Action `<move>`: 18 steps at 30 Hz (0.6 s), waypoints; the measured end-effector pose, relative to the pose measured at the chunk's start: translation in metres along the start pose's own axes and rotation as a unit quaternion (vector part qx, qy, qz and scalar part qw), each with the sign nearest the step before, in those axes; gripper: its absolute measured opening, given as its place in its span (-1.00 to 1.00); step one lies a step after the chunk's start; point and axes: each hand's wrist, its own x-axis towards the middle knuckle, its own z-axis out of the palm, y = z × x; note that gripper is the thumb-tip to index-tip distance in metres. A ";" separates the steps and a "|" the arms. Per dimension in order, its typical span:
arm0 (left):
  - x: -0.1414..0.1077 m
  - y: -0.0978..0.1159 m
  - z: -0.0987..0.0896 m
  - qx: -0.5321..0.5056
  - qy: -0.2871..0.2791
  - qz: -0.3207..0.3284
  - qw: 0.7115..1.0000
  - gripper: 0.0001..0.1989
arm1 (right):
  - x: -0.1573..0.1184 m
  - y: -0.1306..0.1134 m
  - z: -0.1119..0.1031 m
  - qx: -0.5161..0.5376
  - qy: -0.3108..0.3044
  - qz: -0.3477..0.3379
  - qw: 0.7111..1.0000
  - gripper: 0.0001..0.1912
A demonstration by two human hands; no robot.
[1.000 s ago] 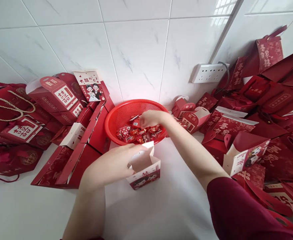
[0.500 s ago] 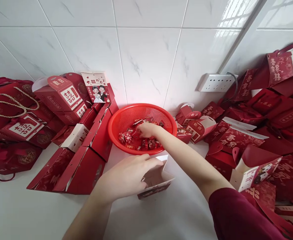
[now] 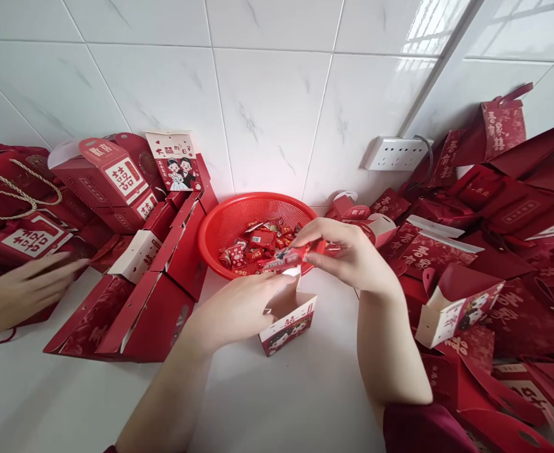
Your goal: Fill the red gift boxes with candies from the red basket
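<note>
On my feed, the right hand (image 3: 345,251) pinches at least one shiny red wrapped sweet (image 3: 285,258) above a small, open red-and-white cardboard box (image 3: 289,331), which the left hand (image 3: 235,307) grips. I worry the raised white back flap (image 3: 293,272) could snag the sweet, spilling it.

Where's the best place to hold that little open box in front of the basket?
The open box is probably best pinched at its left end, coming from the left: it stands upright with thin upper edges, and the right hand holds a red packet by its far side.
</note>
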 end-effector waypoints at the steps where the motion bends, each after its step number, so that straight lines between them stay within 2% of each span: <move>1: 0.000 0.000 -0.001 0.001 -0.003 0.001 1.000 -0.63 | -0.004 -0.006 -0.003 -0.005 -0.004 -0.017 1.000 -0.88; 3: -0.002 0.002 -0.003 0.006 0.002 0.000 1.000 -0.64 | -0.010 -0.012 -0.008 -0.029 0.011 -0.034 0.999 -0.89; 5: -0.003 0.004 -0.005 0.010 0.017 -0.005 1.000 -0.59 | -0.012 -0.012 -0.007 -0.064 0.077 -0.020 0.995 -0.95; 8: -0.001 0.008 -0.003 0.010 0.014 0.014 1.000 -0.51 | -0.010 0.001 0.000 -0.133 0.168 0.059 0.975 -0.93; 11: 0.003 0.011 0.005 0.005 -0.011 0.054 0.998 -0.48 | -0.003 0.022 0.012 -0.179 0.165 0.134 0.961 -0.84; 13: 0.004 0.011 0.011 0.000 -0.019 0.070 0.997 -0.40 | 0.004 0.037 0.018 -0.181 0.127 0.151 0.964 -0.74; 14: 0.005 0.011 0.013 -0.001 -0.020 0.072 0.997 -0.37 | 0.008 0.043 0.021 -0.185 0.080 0.160 0.966 -0.70; 16: 0.005 0.010 0.016 0.001 -0.022 0.070 0.997 -0.34 | 0.019 0.056 0.027 -0.201 -0.071 0.184 0.960 -0.68; 18: 0.005 0.008 0.017 0.007 -0.025 0.068 0.997 -0.35 | 0.032 0.069 0.036 -0.205 -0.243 0.207 0.925 -0.72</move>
